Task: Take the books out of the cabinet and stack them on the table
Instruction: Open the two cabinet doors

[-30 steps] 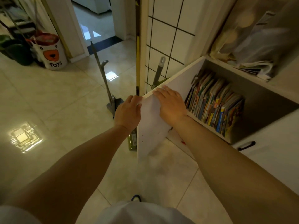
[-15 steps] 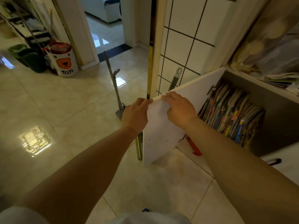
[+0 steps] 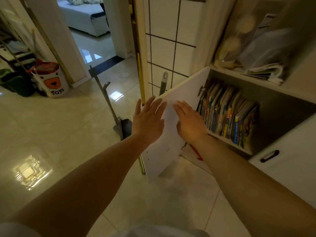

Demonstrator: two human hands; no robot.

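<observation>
Both of your hands are spread flat with nothing gripped: your left hand (image 3: 148, 119) is open on the outer side of the cabinet door (image 3: 168, 134), fingers fanned near its top edge, and your right hand (image 3: 189, 121) lies palm-down on the door's inner face, fingers straight. Whether either palm actually presses the panel or only hovers at it, you cannot tell. The door stands swung out between your two hands, so the row of books (image 3: 227, 115) lies to the right of your right fingers and further in, past the hinge edge. Your right hand is clearly the nearer one; the left would have to come round the door. The books stand upright on the cabinet shelf (image 3: 229, 142), spines toward you, long axes vertical with a slight lean, packed together against the left wall of the compartment; the right part of that compartment looks bare and dark. Above, on the cabinet top, loose papers and bags (image 3: 259, 53) lie piled. None of the books is out yet, and no table shows in this view.
</observation>
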